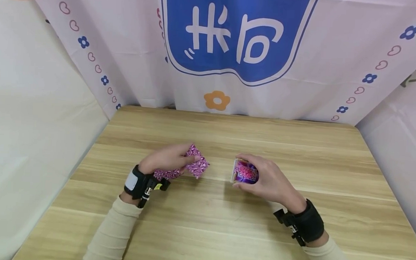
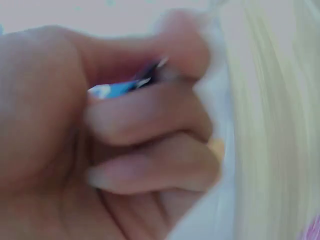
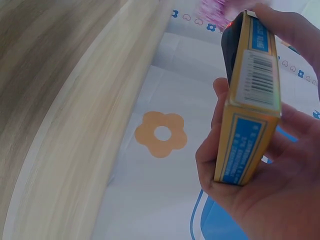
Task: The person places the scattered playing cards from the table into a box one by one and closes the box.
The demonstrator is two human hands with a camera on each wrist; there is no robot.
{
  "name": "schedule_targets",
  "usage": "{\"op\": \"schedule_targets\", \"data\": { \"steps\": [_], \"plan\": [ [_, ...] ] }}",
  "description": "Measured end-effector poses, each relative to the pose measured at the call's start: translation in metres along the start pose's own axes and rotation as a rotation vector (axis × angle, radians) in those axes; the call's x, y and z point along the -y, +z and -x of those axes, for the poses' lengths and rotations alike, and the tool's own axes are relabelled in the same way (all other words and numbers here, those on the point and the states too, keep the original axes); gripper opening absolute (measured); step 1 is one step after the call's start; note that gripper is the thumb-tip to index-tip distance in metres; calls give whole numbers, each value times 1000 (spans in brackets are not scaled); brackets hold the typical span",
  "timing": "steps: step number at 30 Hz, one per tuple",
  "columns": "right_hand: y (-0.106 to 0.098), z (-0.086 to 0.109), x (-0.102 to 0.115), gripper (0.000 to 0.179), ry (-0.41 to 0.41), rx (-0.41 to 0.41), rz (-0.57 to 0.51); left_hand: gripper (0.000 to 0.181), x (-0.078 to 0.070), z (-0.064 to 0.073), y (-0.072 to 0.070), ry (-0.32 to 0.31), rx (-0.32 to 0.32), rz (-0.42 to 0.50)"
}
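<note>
My left hand (image 1: 167, 157) pinches a flat, pink-and-white speckled piece (image 1: 199, 167) by its corner region, the thumb lying over it. Below the same hand, a second pink speckled patch (image 1: 167, 175) shows; whether the two are joined I cannot tell. In the left wrist view the fingers curl inward, and a blurred dark edge (image 2: 147, 75) shows between thumb and forefinger. My right hand (image 1: 273, 182) grips a small box (image 1: 246, 172) with a purple-and-pink face. Its gold-edged side with blue panels and a barcode (image 3: 259, 77) faces the right wrist camera.
A light wood-grain table (image 1: 208, 229) lies under both hands. Behind it hangs a white curtain (image 1: 134, 66) with a blue badge and an orange flower (image 1: 217, 100). Pale cloth (image 1: 33, 112) closes off the left side. Both wrists wear black straps (image 1: 313, 223) with small cameras.
</note>
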State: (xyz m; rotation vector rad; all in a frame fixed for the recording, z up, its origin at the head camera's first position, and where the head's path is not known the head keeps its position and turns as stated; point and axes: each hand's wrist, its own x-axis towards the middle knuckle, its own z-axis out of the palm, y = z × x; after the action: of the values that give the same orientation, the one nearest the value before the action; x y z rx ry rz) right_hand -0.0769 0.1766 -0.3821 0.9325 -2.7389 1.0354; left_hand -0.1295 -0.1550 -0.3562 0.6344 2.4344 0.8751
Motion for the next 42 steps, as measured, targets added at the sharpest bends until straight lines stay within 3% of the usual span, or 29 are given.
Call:
{"op": "schedule_targets", "data": {
  "steps": [5,11,20,31,42],
  "plan": [
    [0,0,0,76,-2,-9,4,20,-23,-4,9,98,-112,219],
    [0,1,0,77,11,-15,-2,21,-42,-7,24,136,-235,378],
    [-1,-1,-1,76,-7,-21,1,24,-51,-18,42,176,-289,388],
    [-2,-2,-1,79,-22,-71,-6,25,-59,-19,53,213,-278,413],
    [-1,-1,-1,77,-2,-90,-9,26,-60,-19,58,201,-280,403]
  ]
}}
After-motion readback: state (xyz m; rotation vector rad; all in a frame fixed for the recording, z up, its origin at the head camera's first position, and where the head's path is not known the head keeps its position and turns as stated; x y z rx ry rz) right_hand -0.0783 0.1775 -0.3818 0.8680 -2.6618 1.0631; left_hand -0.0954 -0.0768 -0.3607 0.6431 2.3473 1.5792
